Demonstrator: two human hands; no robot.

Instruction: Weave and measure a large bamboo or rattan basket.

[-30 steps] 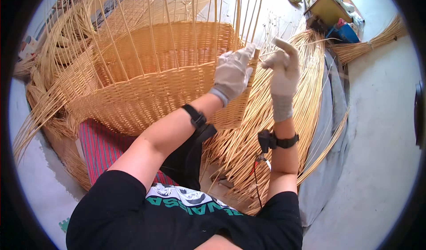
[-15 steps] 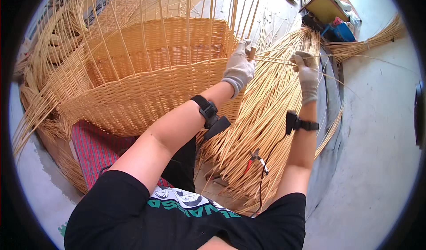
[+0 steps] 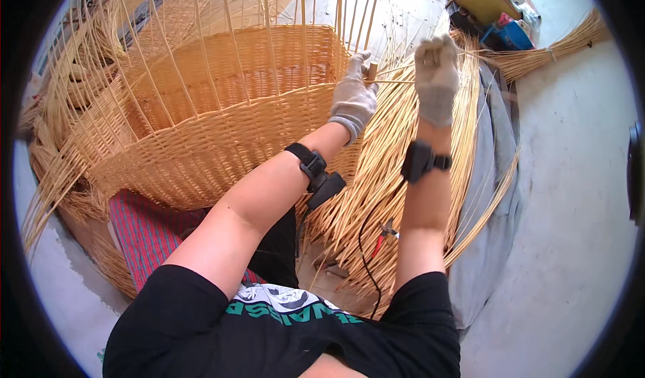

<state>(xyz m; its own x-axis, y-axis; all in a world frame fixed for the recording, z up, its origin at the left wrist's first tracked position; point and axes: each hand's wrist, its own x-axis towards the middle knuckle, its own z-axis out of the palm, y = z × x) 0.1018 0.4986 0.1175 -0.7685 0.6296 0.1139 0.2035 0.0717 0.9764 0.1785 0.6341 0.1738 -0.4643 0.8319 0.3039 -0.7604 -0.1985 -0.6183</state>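
Note:
A large woven wicker basket [image 3: 222, 136] with tall upright stakes [image 3: 236, 56] rests over my lap. My left hand [image 3: 353, 99], in a pale work glove, is closed at the basket's right corner, thumb up. Beside its thumb a short tan piece [image 3: 372, 71] sticks up. A thin wicker strand [image 3: 396, 81] runs right from there to my right hand [image 3: 437, 82]. That hand, gloved too, is raised with curled fingers around the strand, though its grip is partly hidden. Below it lies a thick bundle of loose wicker rods [image 3: 376, 197].
Red-handled pliers [image 3: 383, 238] lie on the rods near my right forearm. A grey cloth [image 3: 494, 197] runs along the bundle's right side. At the back right are a blue container [image 3: 514, 35] and a tied rod bundle [image 3: 554, 54]. More wicker [image 3: 80, 76] is heaped at the left.
My right hand has moved left and up, closer to the left hand, and has turned with its fingers upward. My left hand stays at the basket corner.

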